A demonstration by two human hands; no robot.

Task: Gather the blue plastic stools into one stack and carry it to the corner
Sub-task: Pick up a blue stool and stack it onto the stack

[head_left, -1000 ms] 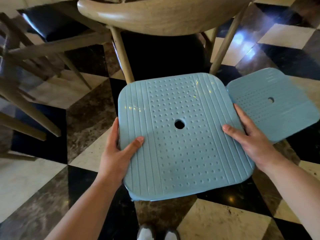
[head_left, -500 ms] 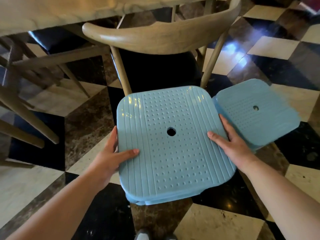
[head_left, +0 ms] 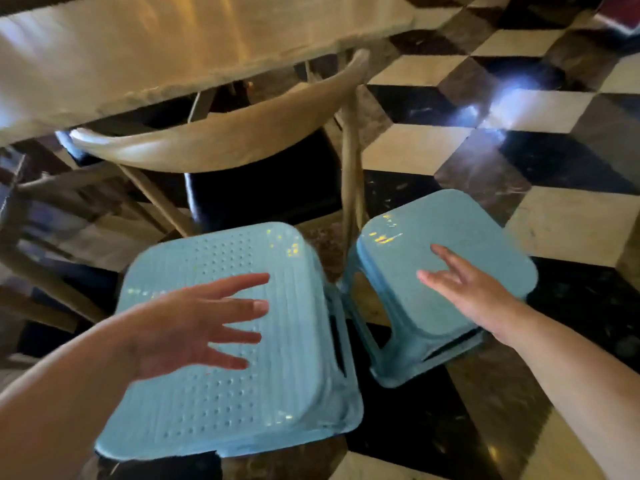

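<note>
Head view looks down on two blue plastic stools standing on the checkered floor just behind a wooden chair point(head_left: 221, 147) tucked under a desk point(head_left: 173, 46). The nearer stool point(head_left: 284, 358) looks like a nested pair, judging by the doubled rim at its near edge (the blur makes this uncertain), and the second stool point(head_left: 408, 306) stands just beside it, their lower edges close or touching. The left hand point(head_left: 194, 323) hovers over the nearer seat, fingers spread and empty. The right hand point(head_left: 464, 289) is likewise released, fingers extended over the second seat; whether it touches the plastic cannot be told.

The gathering seems partly done: the second stool is not yet on the stack, and the corner is not in view. The risk is a one-handed lift of that stool, since its splayed legs could clip the chair leg point(head_left: 349, 161) just beside it or catch the stack's rim, leaving it seated crooked, and a crooked stack could slide apart on the glossy floor while being carried.
</note>
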